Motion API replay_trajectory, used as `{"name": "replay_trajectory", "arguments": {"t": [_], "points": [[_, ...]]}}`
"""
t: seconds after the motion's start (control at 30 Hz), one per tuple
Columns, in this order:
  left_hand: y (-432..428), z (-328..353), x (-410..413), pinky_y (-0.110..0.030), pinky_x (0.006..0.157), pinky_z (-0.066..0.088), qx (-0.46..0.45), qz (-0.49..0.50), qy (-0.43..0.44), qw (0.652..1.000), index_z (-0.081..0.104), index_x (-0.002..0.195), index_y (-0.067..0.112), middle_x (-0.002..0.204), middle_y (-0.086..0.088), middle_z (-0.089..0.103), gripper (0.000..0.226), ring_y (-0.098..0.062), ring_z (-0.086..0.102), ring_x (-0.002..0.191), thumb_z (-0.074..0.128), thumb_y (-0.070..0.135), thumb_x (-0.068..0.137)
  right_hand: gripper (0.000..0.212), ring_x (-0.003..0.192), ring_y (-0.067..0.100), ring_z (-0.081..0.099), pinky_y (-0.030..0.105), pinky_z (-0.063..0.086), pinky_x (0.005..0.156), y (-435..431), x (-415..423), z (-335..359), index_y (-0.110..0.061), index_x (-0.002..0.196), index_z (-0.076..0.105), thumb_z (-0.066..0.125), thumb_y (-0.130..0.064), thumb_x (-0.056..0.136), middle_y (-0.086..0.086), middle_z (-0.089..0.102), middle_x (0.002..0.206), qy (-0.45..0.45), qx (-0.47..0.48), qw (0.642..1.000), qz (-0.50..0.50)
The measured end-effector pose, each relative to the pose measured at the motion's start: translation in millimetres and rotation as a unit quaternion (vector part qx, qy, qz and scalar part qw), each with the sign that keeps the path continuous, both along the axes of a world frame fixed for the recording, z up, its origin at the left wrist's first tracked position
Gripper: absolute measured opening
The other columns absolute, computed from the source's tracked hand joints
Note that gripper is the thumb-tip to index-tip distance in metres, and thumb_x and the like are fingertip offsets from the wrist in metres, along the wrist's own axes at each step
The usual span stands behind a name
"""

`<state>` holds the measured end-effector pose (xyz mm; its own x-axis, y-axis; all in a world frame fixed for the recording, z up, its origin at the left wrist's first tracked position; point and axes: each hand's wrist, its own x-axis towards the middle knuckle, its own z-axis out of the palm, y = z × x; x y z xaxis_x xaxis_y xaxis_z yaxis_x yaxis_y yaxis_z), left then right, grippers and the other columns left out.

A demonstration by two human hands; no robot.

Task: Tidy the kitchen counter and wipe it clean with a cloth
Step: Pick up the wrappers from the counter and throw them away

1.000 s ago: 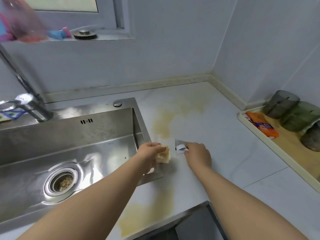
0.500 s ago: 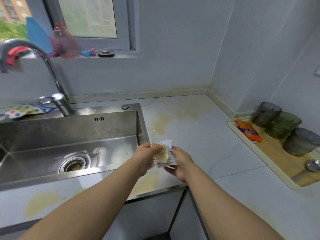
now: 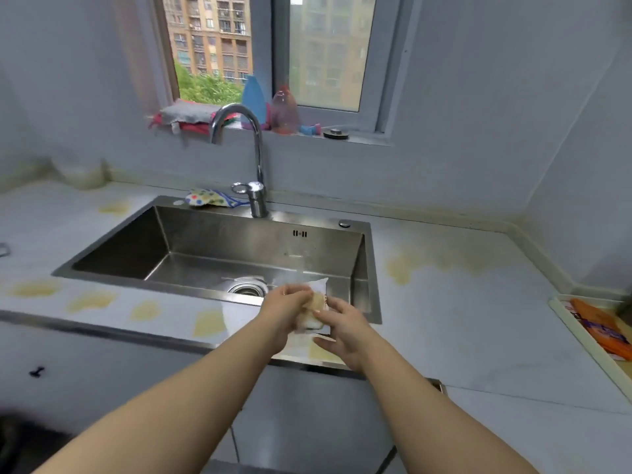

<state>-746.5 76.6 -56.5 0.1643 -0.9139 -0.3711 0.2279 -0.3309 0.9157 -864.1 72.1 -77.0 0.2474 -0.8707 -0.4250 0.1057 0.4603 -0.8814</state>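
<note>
Both my hands hold a small snack packet (image 3: 316, 307), pale brown inside a clear and white wrapper, in the air over the sink's front right corner. My left hand (image 3: 285, 311) grips its left side. My right hand (image 3: 342, 328) pinches its right side from below. The white counter (image 3: 461, 323) carries yellowish stains, right of the sink and along the front strip. A spotted cloth (image 3: 207, 198) lies behind the sink by the tap.
The steel sink (image 3: 219, 254) with a drain strainer fills the middle; a curved tap (image 3: 253, 159) rises behind it. Cloths, a blue bottle and a pink bottle stand on the window sill. A wooden tray (image 3: 581, 333) with an orange packet sits at the right edge.
Both hands lifted the packet and wrapper off the counter and brought them together, then carried them left over the sink corner. My view rose and swung left.
</note>
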Motion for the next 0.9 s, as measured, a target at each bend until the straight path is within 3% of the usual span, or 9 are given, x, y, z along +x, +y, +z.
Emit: {"name": "replay_trajectory", "arguments": {"t": [0.13,0.3,0.43,0.53,0.6,0.73,0.9], "points": [[9.3,-1.0,61.1,-0.024,0.059,0.046,0.003,0.077,-0.003,0.997,0.059,0.088,0.014,0.090,-0.008,0.062,0.012,-0.018,0.057,0.073,0.051,0.007,0.093,0.026,0.083,0.011,0.058,0.028,0.050,0.074,-3.3,60.2,2.5,-0.019,0.116,0.056,0.053,-0.008,0.093,0.000,0.062,0.094,0.017,-0.001,0.999,0.038],[29.8,-8.5,156.5,-0.031,0.072,0.046,0.018,0.143,-0.007,0.989,0.061,0.088,0.019,0.102,-0.008,0.063,0.012,-0.025,0.057,0.092,0.052,0.013,0.093,0.018,0.077,0.016,0.060,0.025,0.049,0.066,4.2,154.3,10.7,-0.019,0.091,0.060,0.048,-0.006,0.092,0.002,0.062,0.086,0.028,-0.003,0.994,0.110],[47.4,-5.2,233.7,-0.032,0.067,0.049,0.017,0.139,0.031,0.990,0.060,0.098,0.018,0.097,-0.008,0.063,0.011,-0.027,0.062,0.085,0.050,0.013,0.096,0.020,0.070,0.017,0.059,0.024,0.050,0.057,15.5,243.0,13.5,-0.016,0.088,0.058,0.045,-0.001,0.090,0.004,0.061,0.080,0.038,0.005,0.991,0.131],[59.1,-4.6,292.7,-0.022,0.047,0.051,0.024,0.146,0.029,0.989,0.056,0.108,0.015,0.098,-0.008,0.062,0.017,-0.018,0.061,0.073,0.054,0.008,0.093,0.017,0.072,0.018,0.059,0.026,0.049,0.065,21.2,309.9,9.2,-0.018,0.084,0.057,0.047,-0.005,0.089,0.004,0.061,0.080,0.057,0.005,0.987,0.148],[66.3,-7.5,340.1,-0.017,0.040,0.047,0.031,0.170,0.019,0.985,0.056,0.107,0.016,0.093,-0.006,0.061,0.023,-0.015,0.060,0.070,0.055,0.001,0.090,0.015,0.070,0.016,0.058,0.024,0.048,0.061,23.5,359.4,7.8,-0.018,0.083,0.056,0.049,-0.007,0.090,0.004,0.060,0.079,0.071,0.004,0.985,0.157],[75.5,-8.7,425.9,-0.025,0.055,0.051,0.034,0.196,0.024,0.980,0.056,0.089,0.018,0.093,-0.009,0.060,0.028,-0.019,0.060,0.070,0.051,-0.010,0.087,0.014,0.068,0.015,0.057,0.025,0.047,0.057,26.3,447.0,7.9,-0.018,0.082,0.054,0.049,-0.016,0.094,0.004,0.059,0.077,0.076,0.011,0.983,0.169],[85.5,-13.7,509.2,-0.023,0.051,0.052,0.049,0.231,0.012,0.972,0.057,0.088,0.016,0.089,-0.008,0.061,0.026,-0.018,0.060,0.067,0.054,-0.010,0.086,0.012,0.068,0.015,0.054,0.027,0.047,0.062,36.2,530.8,2.2,-0.013,0.091,0.053,0.046,-0.021,0.098,0.004,0.056,0.078,0.090,0.005,0.981,0.172]]}}
